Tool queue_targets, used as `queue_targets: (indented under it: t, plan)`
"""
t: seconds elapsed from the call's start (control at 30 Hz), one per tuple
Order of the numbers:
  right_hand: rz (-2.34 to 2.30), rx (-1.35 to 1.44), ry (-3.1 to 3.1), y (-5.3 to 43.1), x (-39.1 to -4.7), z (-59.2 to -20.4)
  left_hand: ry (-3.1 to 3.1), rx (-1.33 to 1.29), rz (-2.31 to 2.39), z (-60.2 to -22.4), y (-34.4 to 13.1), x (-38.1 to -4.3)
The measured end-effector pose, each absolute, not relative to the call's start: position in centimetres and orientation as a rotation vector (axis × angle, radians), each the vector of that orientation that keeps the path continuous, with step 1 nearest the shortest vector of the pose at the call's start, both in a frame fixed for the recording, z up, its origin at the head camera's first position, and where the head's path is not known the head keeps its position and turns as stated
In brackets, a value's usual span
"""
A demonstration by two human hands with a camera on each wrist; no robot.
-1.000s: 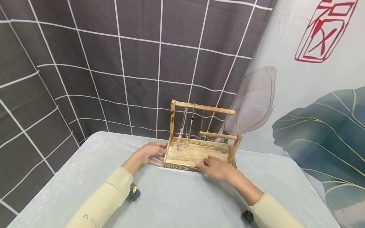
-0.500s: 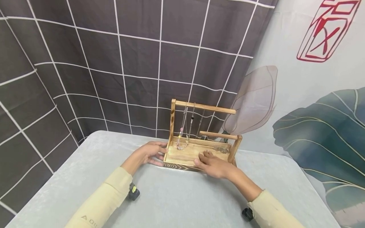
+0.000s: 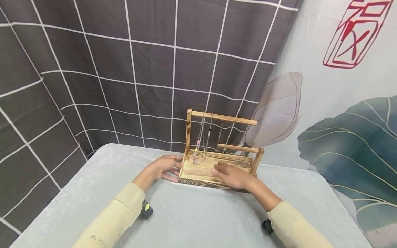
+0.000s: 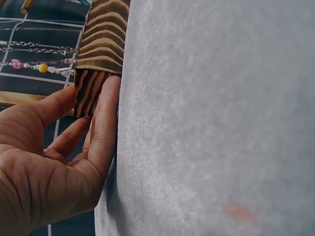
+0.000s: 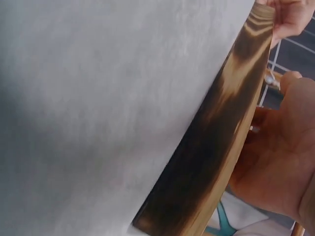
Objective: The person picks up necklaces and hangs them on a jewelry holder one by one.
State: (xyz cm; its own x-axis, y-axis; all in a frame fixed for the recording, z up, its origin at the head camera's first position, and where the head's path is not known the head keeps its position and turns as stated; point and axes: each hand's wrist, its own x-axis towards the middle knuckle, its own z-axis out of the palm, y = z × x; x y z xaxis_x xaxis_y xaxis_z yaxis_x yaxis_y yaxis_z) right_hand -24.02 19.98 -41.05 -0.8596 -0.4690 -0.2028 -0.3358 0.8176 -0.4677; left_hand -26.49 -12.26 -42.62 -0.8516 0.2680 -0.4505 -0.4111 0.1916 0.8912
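Note:
A wooden jewelry stand (image 3: 195, 171) with a shallow tray, dark-grained sides and two hanging bars stands on the table. My left hand (image 3: 165, 168) holds the tray's left end between thumb and fingers, as the left wrist view shows. Over the front rim reaches my right hand (image 3: 232, 175), its fingers bent down toward the tray floor. A tiny shiny bit (image 5: 254, 129) shows at those fingers in the right wrist view; I cannot tell whether they pinch it. Beaded necklace (image 3: 195, 155) and thin chain (image 3: 220, 132) hang from the tall bar.
A small heap of chains (image 3: 242, 164) lies at the tray's right end, under the short bar (image 3: 238, 148). The pale cloth-covered table (image 3: 186, 213) meets a dark gridded curtain (image 3: 149, 69) behind and a printed white curtain (image 3: 310, 41) at right.
My right hand has moved farther back over the tray, its fingers passing from near the front rim to mid-tray. The thin hanging chain has swung slightly. My left hand stays at the left end.

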Motion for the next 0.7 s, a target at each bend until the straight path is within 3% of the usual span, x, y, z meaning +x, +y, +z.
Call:
queue_targets:
  t: [0.3, 0.7]
  plan:
    - [-0.621, -0.575, 2.997, 21.9, -25.5, -41.5, 1.965, -0.13, 1.703, -42.6, -12.4, -26.6]
    - [-0.606, -0.54, 3.051, 23.8, -29.2, -46.4, 1.971, -0.131, 1.704, -42.8, -12.1, -26.4]
